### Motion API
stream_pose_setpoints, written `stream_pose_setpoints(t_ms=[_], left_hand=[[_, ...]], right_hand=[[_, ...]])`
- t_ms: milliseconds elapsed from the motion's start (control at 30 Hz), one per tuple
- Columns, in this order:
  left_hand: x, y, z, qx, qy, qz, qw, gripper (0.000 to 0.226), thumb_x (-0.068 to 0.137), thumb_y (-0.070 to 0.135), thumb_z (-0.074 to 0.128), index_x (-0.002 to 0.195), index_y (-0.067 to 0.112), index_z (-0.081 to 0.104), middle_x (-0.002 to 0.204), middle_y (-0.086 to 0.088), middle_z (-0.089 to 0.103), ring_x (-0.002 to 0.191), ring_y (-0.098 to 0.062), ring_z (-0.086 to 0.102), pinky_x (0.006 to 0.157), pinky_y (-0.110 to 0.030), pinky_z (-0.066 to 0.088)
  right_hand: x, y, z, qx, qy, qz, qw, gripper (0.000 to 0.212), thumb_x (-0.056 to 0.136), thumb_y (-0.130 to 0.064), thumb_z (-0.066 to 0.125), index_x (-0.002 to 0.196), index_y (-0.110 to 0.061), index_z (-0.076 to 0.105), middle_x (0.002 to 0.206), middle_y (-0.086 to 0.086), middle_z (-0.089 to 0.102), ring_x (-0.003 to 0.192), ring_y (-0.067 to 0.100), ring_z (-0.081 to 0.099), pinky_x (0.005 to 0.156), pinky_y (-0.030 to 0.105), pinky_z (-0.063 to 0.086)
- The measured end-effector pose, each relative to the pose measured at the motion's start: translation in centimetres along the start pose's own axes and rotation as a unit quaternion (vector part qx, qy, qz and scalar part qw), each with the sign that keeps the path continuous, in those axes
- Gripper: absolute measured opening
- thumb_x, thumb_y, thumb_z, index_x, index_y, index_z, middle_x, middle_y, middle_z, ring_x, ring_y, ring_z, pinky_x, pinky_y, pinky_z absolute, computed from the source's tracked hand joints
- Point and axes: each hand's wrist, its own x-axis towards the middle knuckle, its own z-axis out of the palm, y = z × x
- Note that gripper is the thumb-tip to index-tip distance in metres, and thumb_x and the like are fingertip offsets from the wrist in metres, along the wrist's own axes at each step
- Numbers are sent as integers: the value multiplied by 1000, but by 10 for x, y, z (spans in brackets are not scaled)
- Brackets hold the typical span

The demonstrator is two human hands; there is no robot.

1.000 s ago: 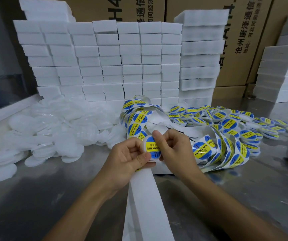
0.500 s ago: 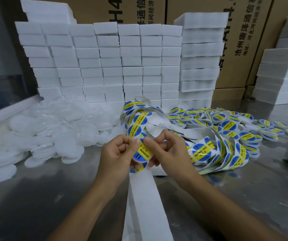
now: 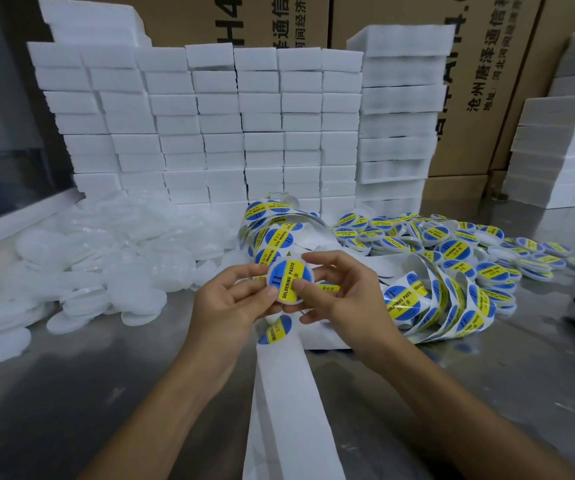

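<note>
Just above the long white paper backing strip [image 3: 286, 393], the left hand [image 3: 230, 303] pinches a round white plastic lid [image 3: 279, 271] by its edge. The right hand [image 3: 345, 296] grips the lid too, its thumb pressing down the blue-and-yellow round sticker [image 3: 289, 285]. Uneven pressure could trap a wrinkle or leave the sticker off-centre.

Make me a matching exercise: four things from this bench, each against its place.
Things:
1. held lid
2. plain lids
3. labelled lids
4. foam blocks

Places:
A. stacked at the back
B. heaped on the left
C. between left hand and right hand
D. spread on the right

Pairs: 1-C, 2-B, 3-D, 4-A
</note>
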Motion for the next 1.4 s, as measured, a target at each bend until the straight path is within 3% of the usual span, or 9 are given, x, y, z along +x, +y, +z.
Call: stream_pose_setpoints(t_ms=[167, 433, 567, 667, 833, 933, 1067, 1233, 1400], left_hand=[[3, 0, -7, 4, 2, 17, 1000, 17, 84, 6, 65, 93, 17, 75, 90, -12, 76, 81, -28, 69, 73, -33, 58], [-1, 2, 3, 22, 29, 25, 999, 7, 83, 18, 66, 86, 13, 69, 79, -2, 76, 69, -15, 73, 57, -19, 55], [-1, 4, 0, 30, 51, 26, 998, 4, 89, 12, 64, 85, 13, 64, 74, -3, 76, 63, -15, 72, 52, -21, 54], [0, 3, -1, 45, 56, 21, 997, 8, 89, 18, 64, 83, 12, 65, 72, -2, 75, 60, -14, 71, 51, -21, 54], [4, -8, -10, 326, 106, 25, 939, 31, 77, 48, 74, 72, 23, 56, 56, 1, 59, 52, -13, 55, 55, -31, 46], [1, -3, -12, 440, 62, -91, 891, 50, 61, 71, 70, 80, 29, 53, 72, -1, 65, 63, -24, 65, 56, -34, 54], [-2, -2, -7, 339, -2, -156, 928, 39, 67, 37, 85, 89, 20, 57, 57, -6, 68, 36, -20, 56, 39, -22, 41], [2, -5, -9, 223, 35, -135, 965, 22, 72, 10, 84, 82, 7, 65, 54, 1, 66, 40, -6, 50, 46, -20, 43], [6, -5, -11, 118, 61, -114, 985, 12, 79, -3, 74, 76, 8, 71, 70, -7, 74, 57, -13, 64, 57, -24, 52]], right_hand=[[-4, 3, 4, -45, -20, -36, 998, 20, 86, -13, 73, 102, -17, 62, 63, 5, 69, 55, 17, 68, 47, 26, 49], [-1, 5, 2, -67, -10, -22, 997, 21, 87, -22, 71, 83, -4, 61, 67, 9, 73, 50, 15, 65, 43, 21, 44], [-2, 7, 3, -103, -39, -47, 993, 19, 83, -16, 77, 100, -20, 69, 88, 5, 72, 57, 14, 64, 50, 18, 48], [-3, 5, 2, -116, -74, -46, 989, 17, 86, -14, 74, 101, -23, 71, 80, 3, 68, 57, 14, 62, 49, 25, 50], [12, -1, -19, -100, 106, -32, 989, 14, 87, -6, 71, 82, -19, 69, 71, -1, 68, 63, 6, 62, 56, 21, 51], [31, -7, -49, -80, 212, 29, 974, 15, 86, -8, 71, 80, -22, 71, 71, -9, 71, 68, 2, 66, 57, 17, 50], [69, -10, -86, 8, 274, 94, 957, 8, 90, -9, 64, 94, -15, 69, 89, 2, 70, 82, 13, 69, 64, 20, 56], [122, -7, -113, 61, 295, 149, 942, 9, 89, -10, 67, 88, -6, 59, 95, 9, 59, 84, 19, 67, 63, 25, 55], [148, 5, -131, 37, 311, 194, 929, 46, 86, -17, 71, 126, -3, 52, 96, 11, 56, 85, 21, 63, 61, 26, 55]])
